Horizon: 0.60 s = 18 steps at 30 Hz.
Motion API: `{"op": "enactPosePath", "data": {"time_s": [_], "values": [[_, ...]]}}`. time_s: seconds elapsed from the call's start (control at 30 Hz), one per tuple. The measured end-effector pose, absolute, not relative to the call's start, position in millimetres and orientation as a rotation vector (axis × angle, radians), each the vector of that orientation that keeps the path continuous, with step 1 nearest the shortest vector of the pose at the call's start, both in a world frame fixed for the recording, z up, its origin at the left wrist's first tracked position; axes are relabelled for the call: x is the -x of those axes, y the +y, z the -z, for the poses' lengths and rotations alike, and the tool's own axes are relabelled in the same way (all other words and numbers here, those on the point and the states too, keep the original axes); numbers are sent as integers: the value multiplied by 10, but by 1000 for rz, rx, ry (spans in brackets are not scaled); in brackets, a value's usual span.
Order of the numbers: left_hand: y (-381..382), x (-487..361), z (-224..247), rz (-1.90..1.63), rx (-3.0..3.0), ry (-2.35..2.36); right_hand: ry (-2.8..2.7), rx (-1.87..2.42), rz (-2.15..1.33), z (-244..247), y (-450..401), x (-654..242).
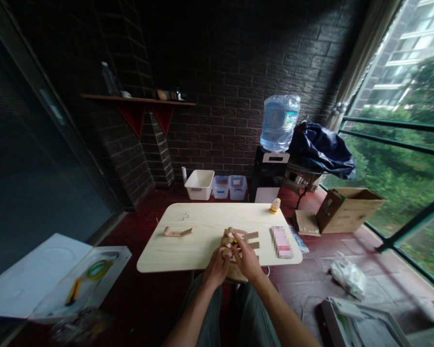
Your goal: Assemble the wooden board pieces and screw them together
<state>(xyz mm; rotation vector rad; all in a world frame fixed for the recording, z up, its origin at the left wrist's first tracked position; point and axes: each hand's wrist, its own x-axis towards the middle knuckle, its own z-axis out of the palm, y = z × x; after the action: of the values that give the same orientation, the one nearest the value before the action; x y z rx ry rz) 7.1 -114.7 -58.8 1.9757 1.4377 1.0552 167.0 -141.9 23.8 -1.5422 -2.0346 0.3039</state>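
At the near edge of the pale table (198, 253) is a light-brown wooden assembly (227, 233) with rounded parts and flat pieces sticking out to the right. My left hand (217, 267) grips its left side, fingers closed near a rounded part. From the right, my right hand (248, 260) lies over the assembly, its fingers bent and pressed on the parts in the middle. A small yellow spot shows between the hands; what it is I cannot make out. Further left lies a loose bent wooden piece (177, 233), and behind it are several tiny pieces (185, 216).
A pink pixelated object (282, 242) lies on the table's right side, with a small yellow-capped bottle (275, 206) behind it. Beyond stand plastic bins (199, 185) and a water dispenser (271, 176). Cardboard boxes (347, 212) are at right; an open white box (83, 274) is at left.
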Motion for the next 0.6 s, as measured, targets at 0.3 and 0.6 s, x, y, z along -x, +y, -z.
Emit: {"op": "enactPosePath", "data": {"time_s": [0.3, 0.6], "values": [[-1269, -12, 461, -969, -1919, 1448, -1727, 1571, -353, 218, -1561, -1629], [-1327, 38, 377, -817, -1897, 1512, -1407, 1194, -390, 597, -1636, -1453]]}}
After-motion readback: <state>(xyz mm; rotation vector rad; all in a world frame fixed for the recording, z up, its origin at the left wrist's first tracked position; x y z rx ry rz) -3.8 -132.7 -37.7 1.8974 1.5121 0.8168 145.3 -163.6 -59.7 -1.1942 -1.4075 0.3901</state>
